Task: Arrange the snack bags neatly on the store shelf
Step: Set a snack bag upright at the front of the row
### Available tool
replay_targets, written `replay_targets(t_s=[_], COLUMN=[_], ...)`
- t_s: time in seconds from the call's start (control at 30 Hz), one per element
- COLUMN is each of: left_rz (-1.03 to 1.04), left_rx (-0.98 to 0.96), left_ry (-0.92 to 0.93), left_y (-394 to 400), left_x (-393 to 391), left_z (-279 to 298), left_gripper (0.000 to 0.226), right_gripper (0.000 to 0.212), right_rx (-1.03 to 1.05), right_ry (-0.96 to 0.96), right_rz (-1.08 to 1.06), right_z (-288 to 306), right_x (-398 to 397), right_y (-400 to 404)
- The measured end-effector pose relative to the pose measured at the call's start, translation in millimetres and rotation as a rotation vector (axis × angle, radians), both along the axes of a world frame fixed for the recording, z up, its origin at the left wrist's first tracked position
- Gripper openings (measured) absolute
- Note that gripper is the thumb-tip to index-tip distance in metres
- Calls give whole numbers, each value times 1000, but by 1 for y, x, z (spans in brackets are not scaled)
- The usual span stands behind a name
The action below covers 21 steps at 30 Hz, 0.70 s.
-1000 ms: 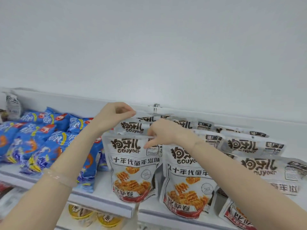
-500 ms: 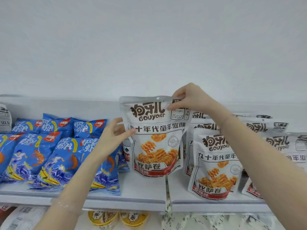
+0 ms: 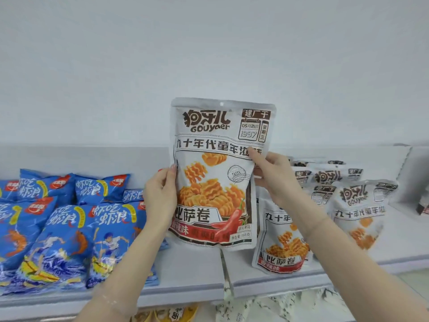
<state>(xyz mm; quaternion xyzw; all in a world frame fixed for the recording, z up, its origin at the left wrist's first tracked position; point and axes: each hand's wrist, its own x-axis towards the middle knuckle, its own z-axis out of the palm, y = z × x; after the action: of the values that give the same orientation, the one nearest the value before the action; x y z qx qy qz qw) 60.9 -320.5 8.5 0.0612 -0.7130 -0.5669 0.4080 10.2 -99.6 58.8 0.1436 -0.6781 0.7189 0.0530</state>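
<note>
Raised off the shelf point(image 3: 192, 278), grey snack bag point(image 3: 216, 173) pinched by left hand point(image 3: 160, 194), right hand point(image 3: 272, 175), blue bags point(image 3: 69, 233) alongside

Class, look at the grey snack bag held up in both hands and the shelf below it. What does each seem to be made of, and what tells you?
Grey snack bag: probably thin plastic film with a matte printed finish; it shows flat sealed edges, a small hang hole and soft creases. Shelf: looks like painted metal, smooth pale grey with a thin folded front lip, though coated board cannot be ruled out.
</note>
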Motion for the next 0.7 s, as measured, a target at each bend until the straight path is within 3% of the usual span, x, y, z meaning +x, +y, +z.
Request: replay_targets(t_s=[0.1,0.17,0.33,0.53,0.7], left_rz=[42,27,-50,-200,-239], left_rx=[-15,10,53,329,288], left_ry=[-18,-12,-2,-79,-122], left_y=[-2,-7,-14,-22,-29], left_x=[7,10,13,16,17], left_z=[2,0,-6,-9,-16], left_gripper=[51,50,54,39,31], right_gripper=[37,33,51,29,29], right_rx=[44,67,176,-7,51], right_ry=[39,82,184,55,86], right_rz=[-53,-77,-250,-83,-42], right_z=[-12,-20,-29,-26,-26], right_x=[3,3,-4,-10,-12], right_y=[-6,-11,-22,-16,-11])
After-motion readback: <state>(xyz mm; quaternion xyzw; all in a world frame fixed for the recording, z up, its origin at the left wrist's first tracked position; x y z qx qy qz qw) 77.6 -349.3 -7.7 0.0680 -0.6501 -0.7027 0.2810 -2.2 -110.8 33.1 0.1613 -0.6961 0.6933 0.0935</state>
